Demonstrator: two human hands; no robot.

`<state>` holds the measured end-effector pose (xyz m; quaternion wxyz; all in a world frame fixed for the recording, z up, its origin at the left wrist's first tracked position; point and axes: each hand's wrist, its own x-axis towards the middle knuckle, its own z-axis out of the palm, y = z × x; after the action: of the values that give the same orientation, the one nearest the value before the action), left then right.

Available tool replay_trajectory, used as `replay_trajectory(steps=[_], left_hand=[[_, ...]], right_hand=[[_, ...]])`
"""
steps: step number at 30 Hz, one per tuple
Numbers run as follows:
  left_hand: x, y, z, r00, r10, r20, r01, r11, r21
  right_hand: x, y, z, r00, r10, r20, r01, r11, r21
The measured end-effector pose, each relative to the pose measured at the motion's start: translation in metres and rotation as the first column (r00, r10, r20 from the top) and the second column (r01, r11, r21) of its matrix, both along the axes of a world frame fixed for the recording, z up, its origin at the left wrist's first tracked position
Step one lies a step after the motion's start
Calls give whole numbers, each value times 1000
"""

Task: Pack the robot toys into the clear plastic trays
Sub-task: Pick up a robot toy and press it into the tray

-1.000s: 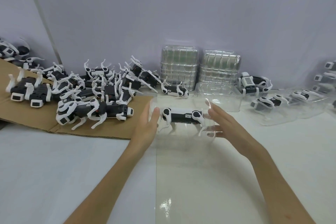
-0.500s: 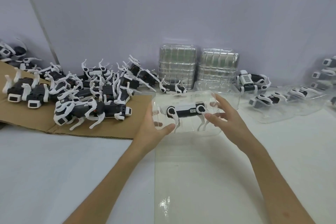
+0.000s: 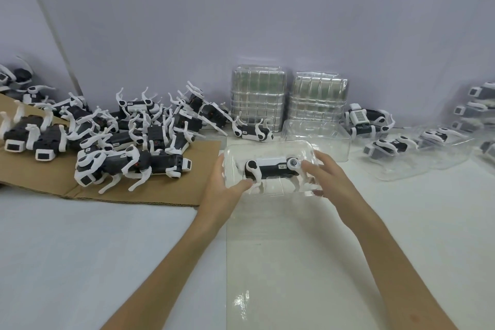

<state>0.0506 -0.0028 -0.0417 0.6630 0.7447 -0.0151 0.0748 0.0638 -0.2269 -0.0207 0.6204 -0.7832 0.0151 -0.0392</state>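
The left hand (image 3: 222, 187) grips the left end of a clear plastic tray (image 3: 267, 146), the right hand (image 3: 330, 177) its right end, fingers curled on the edges. A black-and-white robot dog toy (image 3: 272, 169) lies inside it, over the white tabletop (image 3: 107, 249).

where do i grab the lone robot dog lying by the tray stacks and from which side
Pinch the robot dog across the middle of its body, between the leg pairs, coming from above on the near side. It seems to lie on its back with white legs sticking up, body running left to right, and the tray stacks stand close behind, likely blocking that side.
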Motion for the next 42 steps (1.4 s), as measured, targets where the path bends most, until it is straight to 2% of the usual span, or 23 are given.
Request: replay_trajectory(steps=[3,6,9,13,16,18,20,22,24,26,28,29,31,35,39,42], left_hand=[[3,2,-3,995,89,-37,-86,994,73],[4,2,-3,994,103,-48,-101,994,41],[3,1,-5,993,115,-41,-112,992,54],[1,-1,-4,991,137,-2,-137,987,85],[-1,-1,-3,991,130,10,-130,983,126],[-3,-2,-1,999,38,-21,-34,991,132],[-5,-2,3,989,-122,-87,130,988,87],[-7,-2,6,959,-251,-130,257,966,34],[-9,-3,8,934,-331,-136,336,942,11],[-10,-7,7,935,-336,-115,340,940,15],[-10,-9,5,957,-274,-91,277,961,22],[-9,-8,4,968,-236,-89,239,971,18],[-7,-6,3,980,-170,-106,172,985,11],[-3,-1,1,986,-81,-143,81,997,-2],[-4,-3,-1,994,-34,-103,33,999,-8],[-4,-2,0,998,3,-64,-4,1000,-2]], right_hand=[[-1,-2,-2,998,-63,-27,61,995,-84],[-7,2,-2,986,-31,165,86,937,-338],[-10,12,-4,943,102,316,50,896,-440],[-8,19,-9,943,229,240,-13,748,-664],[-8,11,-6,963,174,204,1,759,-652],[-8,7,-2,966,126,224,61,735,-676],[-12,7,2,933,57,355,187,765,-616],[-18,12,8,833,-35,552,299,867,-398],[-25,20,13,789,-77,610,224,960,-169],[-30,32,15,847,17,531,-15,1000,-9],[-33,44,13,901,167,401,-225,969,101],[-33,48,11,916,222,335,-276,953,122],[-33,54,8,935,253,249,-289,950,117],[-26,48,7,956,188,224,-233,952,199],[-29,66,-4,925,331,189,-381,812,442],[-24,86,-21,932,360,37,-352,878,323]])
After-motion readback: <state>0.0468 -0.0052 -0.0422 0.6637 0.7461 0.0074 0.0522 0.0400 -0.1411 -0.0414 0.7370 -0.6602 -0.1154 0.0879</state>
